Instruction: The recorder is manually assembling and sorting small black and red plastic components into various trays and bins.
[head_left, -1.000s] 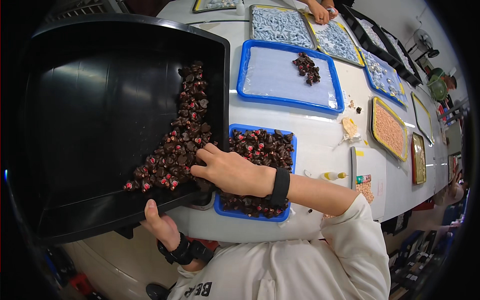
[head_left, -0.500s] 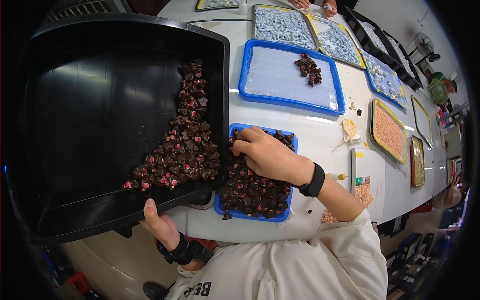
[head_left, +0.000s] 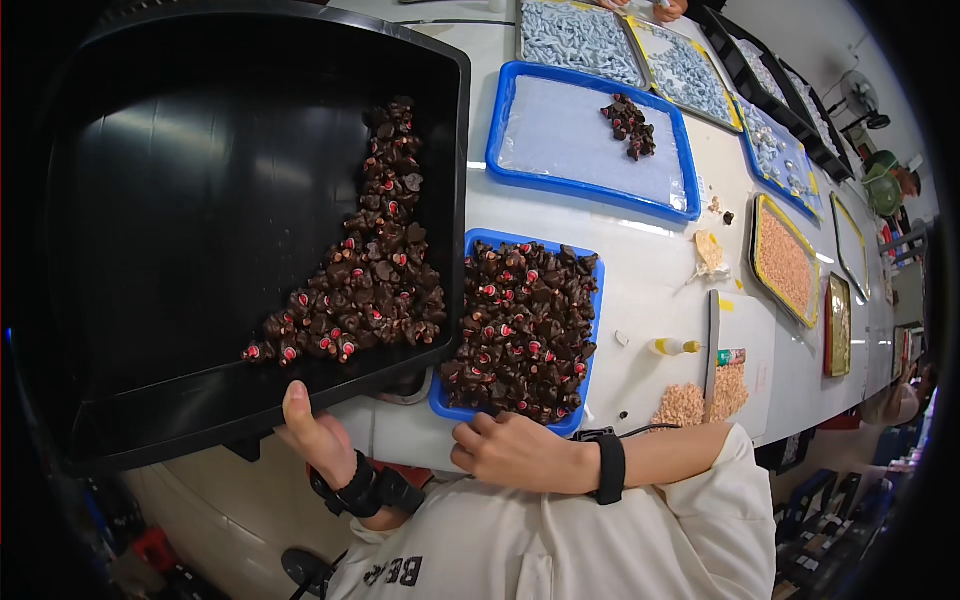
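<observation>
With the thumb up on its near edge, my left hand [head_left: 318,440] grips a large black bin [head_left: 200,200]. A heap of small dark brown pieces with red-and-white spots [head_left: 375,285] lies along the bin's right side and near corner. Beside the bin, a blue tray [head_left: 598,330] is filled with more dark brown pieces [head_left: 520,335]. At this tray's near edge is my right hand [head_left: 515,452], its fingers curled in against the lowest pieces. Whether anything is pinched in them cannot be made out.
Farther off, a blue tray [head_left: 490,130] lined with white sheet holds a dark brown cluster [head_left: 630,125]. Trays of pale blue pieces [head_left: 580,45] stand behind it. To the right are a yellow-tipped bottle [head_left: 675,346], a tan-piece heap [head_left: 680,405] and a tan-filled tray [head_left: 785,258].
My right hand has moved from the far left part of the full blue tray to its near edge, uncovering the pieces. My left hand still holds the bin.
</observation>
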